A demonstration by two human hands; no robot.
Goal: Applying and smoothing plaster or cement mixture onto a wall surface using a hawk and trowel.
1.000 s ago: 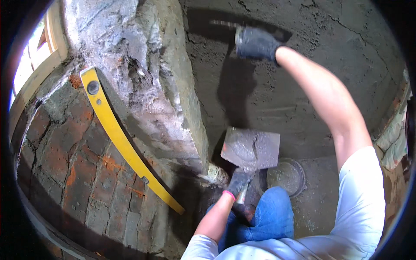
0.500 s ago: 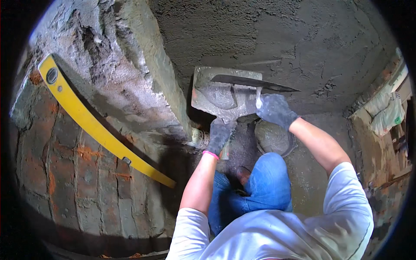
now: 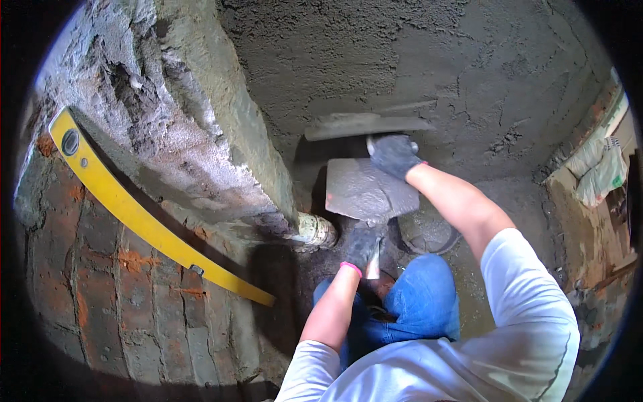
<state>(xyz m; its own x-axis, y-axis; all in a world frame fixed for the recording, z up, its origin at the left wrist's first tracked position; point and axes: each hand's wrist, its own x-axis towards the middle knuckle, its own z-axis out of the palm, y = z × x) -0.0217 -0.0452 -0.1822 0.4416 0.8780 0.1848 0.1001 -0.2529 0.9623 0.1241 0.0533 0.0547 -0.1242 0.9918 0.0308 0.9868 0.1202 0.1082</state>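
Observation:
My right hand [image 3: 396, 155], in a dark glove, grips the handle of a plastering trowel [image 3: 355, 126]. The trowel's long blade lies against the grey mortar-coated wall [image 3: 435, 67], and a pale wet streak runs along it. Below it, my gloved left hand [image 3: 362, 245] is closed around the handle of a plasterer's hawk [image 3: 368, 191]. A layer of wet mortar covers the hawk's flat board, which is close to the wall. My left fingers are partly hidden under the board.
A yellow spirit level [image 3: 144, 214] leans on the brickwork [image 3: 134, 288] at left. Beside the rough masonry edge [image 3: 234, 134] a short pipe stub [image 3: 316, 229] sticks out. A round bucket [image 3: 439, 244] stands by my knee. Pale bags [image 3: 596, 174] lie at far right.
The trowel has gone from over the hawk up onto the wall, with my right hand moving left and up. The hawk has shifted right and down with my left hand.

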